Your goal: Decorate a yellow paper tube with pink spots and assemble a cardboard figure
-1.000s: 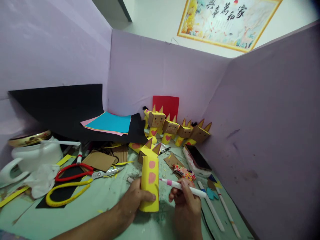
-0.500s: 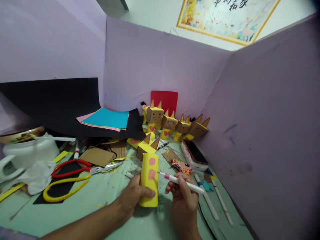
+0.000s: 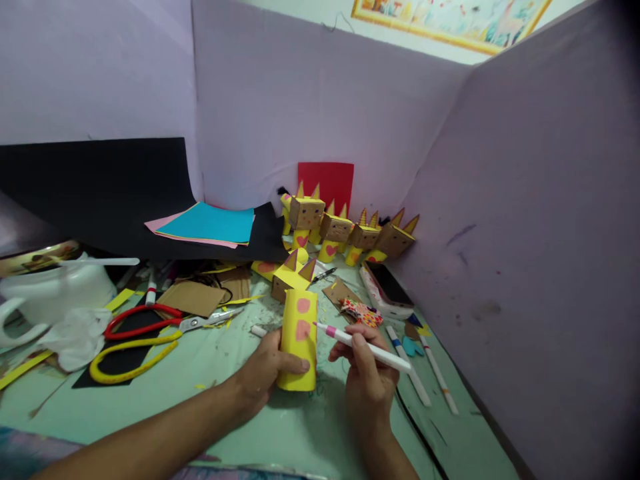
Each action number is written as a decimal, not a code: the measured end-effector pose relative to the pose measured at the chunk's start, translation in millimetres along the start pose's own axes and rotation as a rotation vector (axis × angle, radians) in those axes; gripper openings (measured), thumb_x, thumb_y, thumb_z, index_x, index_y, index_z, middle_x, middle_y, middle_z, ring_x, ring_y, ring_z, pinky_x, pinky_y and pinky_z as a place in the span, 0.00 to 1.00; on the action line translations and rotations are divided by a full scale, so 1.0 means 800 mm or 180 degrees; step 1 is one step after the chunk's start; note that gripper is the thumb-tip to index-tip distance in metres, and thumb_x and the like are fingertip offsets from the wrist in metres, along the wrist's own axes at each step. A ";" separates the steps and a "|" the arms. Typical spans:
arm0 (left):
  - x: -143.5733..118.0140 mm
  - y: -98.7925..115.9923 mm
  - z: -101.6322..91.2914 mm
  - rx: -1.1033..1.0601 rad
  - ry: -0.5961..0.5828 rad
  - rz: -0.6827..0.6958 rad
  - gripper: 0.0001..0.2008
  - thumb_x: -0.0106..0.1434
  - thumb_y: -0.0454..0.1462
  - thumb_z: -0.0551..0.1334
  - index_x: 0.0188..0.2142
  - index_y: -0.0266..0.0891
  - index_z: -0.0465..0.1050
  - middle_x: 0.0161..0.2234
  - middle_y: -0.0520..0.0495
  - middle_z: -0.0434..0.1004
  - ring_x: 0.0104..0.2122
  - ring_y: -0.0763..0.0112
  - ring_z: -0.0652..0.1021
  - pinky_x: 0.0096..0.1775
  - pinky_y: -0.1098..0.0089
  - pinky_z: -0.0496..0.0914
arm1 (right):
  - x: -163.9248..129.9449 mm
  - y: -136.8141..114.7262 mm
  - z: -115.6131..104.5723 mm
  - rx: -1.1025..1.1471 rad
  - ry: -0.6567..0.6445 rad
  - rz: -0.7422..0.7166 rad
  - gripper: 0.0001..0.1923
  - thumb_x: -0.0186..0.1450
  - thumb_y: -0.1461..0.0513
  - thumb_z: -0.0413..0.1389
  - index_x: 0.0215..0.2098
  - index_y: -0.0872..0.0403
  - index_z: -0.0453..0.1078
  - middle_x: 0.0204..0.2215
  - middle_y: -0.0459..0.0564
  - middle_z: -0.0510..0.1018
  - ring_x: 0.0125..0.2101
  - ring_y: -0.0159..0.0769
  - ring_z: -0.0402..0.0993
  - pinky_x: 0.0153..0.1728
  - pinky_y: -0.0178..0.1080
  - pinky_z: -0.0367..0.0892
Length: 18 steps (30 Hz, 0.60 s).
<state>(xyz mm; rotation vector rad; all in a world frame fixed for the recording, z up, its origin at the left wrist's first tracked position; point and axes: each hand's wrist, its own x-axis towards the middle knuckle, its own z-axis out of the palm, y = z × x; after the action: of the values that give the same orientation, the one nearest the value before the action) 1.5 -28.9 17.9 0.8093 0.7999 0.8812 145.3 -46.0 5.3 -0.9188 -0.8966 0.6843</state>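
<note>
My left hand [image 3: 273, 370] is wrapped round the lower part of a yellow paper tube [image 3: 299, 357], which has two pink spots on its front. In my right hand [image 3: 369, 363] is a white marker [image 3: 383, 357] with a pink band and tip. The tip points left, at the tube's right edge beside the lower spot; I cannot tell whether it touches. Just behind the tube lies a box-shaped animal head [image 3: 286, 280] in yellow and brown card, with two pointed pieces on top.
Several card animal figures [image 3: 336, 228] stand at the back before a red sheet [image 3: 327, 183]. Scissors [image 3: 145, 333], brown card [image 3: 193, 298] and a white mug [image 3: 57, 297] are on the left. A phone [image 3: 386, 285] and capped markers [image 3: 440, 373] lie right. Purple panels [image 3: 320, 100] enclose the table.
The camera has tilted down slightly, so everything sits higher in the picture. Both hands keep their holds on the tube and the marker, with the tip still beside the tube's right edge.
</note>
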 end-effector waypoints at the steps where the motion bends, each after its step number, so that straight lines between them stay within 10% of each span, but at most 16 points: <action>1: 0.000 -0.001 -0.001 0.0003 -0.0045 0.0021 0.24 0.36 0.32 0.67 0.37 0.34 0.72 0.27 0.48 0.77 0.26 0.68 0.74 0.28 0.71 0.66 | 0.000 0.000 -0.001 -0.0049 -0.0005 -0.0033 0.12 0.59 0.53 0.59 0.31 0.55 0.71 0.18 0.43 0.73 0.18 0.33 0.70 0.23 0.37 0.65; 18: 0.001 -0.002 -0.003 0.0066 -0.0095 -0.0010 0.27 0.35 0.38 0.73 0.38 0.33 0.70 0.27 0.48 0.75 0.28 0.68 0.72 0.29 0.71 0.65 | -0.004 0.004 -0.002 -0.0178 -0.0178 -0.0233 0.12 0.61 0.54 0.58 0.28 0.55 0.72 0.20 0.44 0.74 0.17 0.31 0.70 0.21 0.35 0.64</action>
<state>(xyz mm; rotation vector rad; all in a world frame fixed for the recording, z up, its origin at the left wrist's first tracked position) 0.2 -28.4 15.3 0.8376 0.7850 0.8576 144.8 -47.6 0.7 -0.9157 -0.9985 0.6271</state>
